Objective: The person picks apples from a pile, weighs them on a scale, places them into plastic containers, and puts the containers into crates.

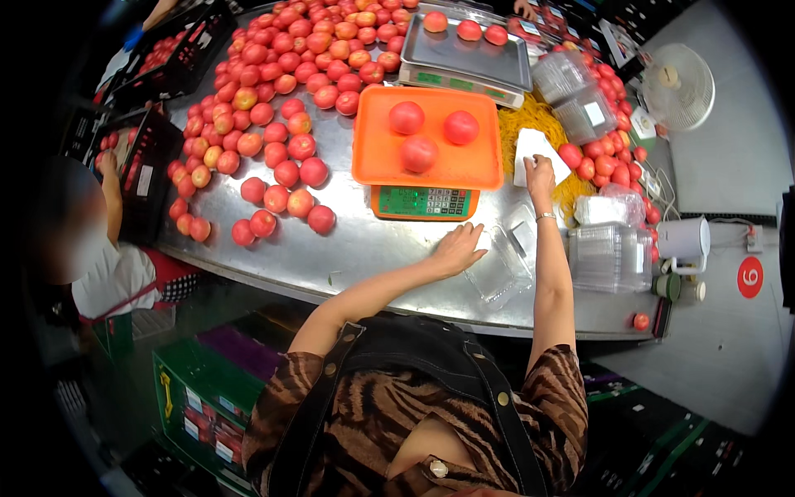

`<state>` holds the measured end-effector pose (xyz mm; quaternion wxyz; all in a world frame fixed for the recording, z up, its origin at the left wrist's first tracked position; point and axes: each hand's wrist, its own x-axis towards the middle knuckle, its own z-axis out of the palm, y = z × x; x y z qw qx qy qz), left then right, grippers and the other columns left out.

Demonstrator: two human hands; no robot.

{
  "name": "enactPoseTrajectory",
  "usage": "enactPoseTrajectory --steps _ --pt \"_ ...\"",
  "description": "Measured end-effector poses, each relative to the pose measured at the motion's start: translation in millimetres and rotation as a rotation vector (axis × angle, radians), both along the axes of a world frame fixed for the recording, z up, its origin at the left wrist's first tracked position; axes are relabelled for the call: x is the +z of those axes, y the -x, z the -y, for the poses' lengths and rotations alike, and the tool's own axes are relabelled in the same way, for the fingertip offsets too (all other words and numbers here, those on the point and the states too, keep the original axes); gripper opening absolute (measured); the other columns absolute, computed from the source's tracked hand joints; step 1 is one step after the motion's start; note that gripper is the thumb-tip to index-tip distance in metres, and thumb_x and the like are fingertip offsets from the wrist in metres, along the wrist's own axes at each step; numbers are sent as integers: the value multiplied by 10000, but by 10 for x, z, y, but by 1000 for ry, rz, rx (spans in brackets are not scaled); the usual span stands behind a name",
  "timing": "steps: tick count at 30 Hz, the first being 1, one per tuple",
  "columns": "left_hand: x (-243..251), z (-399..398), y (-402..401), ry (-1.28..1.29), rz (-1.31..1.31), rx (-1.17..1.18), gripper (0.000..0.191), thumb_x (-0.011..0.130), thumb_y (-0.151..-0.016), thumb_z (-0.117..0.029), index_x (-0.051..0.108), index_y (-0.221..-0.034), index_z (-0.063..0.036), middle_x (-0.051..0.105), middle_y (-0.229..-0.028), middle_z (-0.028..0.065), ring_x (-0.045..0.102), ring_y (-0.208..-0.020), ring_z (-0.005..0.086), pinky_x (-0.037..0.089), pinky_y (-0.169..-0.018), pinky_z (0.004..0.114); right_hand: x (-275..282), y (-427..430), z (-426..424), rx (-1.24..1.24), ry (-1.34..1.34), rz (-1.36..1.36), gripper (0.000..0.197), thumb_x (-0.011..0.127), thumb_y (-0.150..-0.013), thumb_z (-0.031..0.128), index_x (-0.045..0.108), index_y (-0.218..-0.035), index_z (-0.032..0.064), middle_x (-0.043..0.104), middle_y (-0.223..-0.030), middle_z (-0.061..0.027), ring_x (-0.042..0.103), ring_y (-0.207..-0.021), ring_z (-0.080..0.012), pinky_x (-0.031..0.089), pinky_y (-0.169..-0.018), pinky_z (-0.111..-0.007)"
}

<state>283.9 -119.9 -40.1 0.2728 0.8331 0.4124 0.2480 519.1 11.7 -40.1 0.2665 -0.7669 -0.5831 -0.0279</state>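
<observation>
My left hand (459,250) is over the near edge of an open clear plastic clamshell box (497,267); a small white piece shows by its fingertips, and I cannot tell whether it is gripped. My right hand (540,177) reaches to a stack of white paper sheets (539,148), fingertips on the top sheet; whether they pinch it is unclear. Three tomatoes (418,153) sit apart on an orange plastic tray (366,149), which rests on a digital scale (425,202) with a lit display. Yellow netting (515,121) lies around the paper.
Many loose tomatoes (301,146) cover the steel table's left and back. A second scale (466,53) holds three more. Clear box stacks (612,255), a white jug (683,243) and a fan (678,86) are at the right. A co-worker (118,273) stands left by black crates (140,180).
</observation>
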Motion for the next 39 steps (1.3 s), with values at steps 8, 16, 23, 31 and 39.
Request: enactPoseTrajectory --steps 8,16,23,31,39 --pt "-112 327 196 410 17 1 333 482 -814 -157 422 -1103 -4 582 -832 228 558 -774 412 441 -691 495 -323 0 -34 81 91 189 151 574 -797 192 576 -866 58 580 -864 -148 582 -781 -332 460 -648 -441" --pt "-183 404 359 537 208 -1 395 608 -791 -244 482 -1097 -28 559 -616 115 554 -565 260 422 -547 373 -175 -146 87 104 -15 -55 217 506 -833 193 637 -940 57 627 -892 -177 601 -799 -353 475 -702 -430" --pt "-113 322 492 619 164 30 407 589 -809 -252 466 -1117 -17 580 -648 128 578 -620 274 434 -568 374 134 -16 95 52 -40 -167 185 603 -780 165 646 -876 12 651 -798 -155 636 -719 -276 491 -681 -357" --pt "-79 297 519 636 176 15 400 599 -803 -235 468 -1125 -35 598 -680 141 598 -657 281 449 -608 366 211 -287 46 31 -150 -957 183 589 -817 137 636 -857 -35 615 -685 -31 561 -573 -74 442 -517 -206" --pt "-142 337 551 638 180 -5 397 609 -794 -237 484 -1115 -41 608 -692 135 601 -657 285 460 -620 366 870 -374 239 91 -163 -564 145 615 -766 132 638 -849 16 625 -676 -117 628 -595 -201 473 -558 -305"
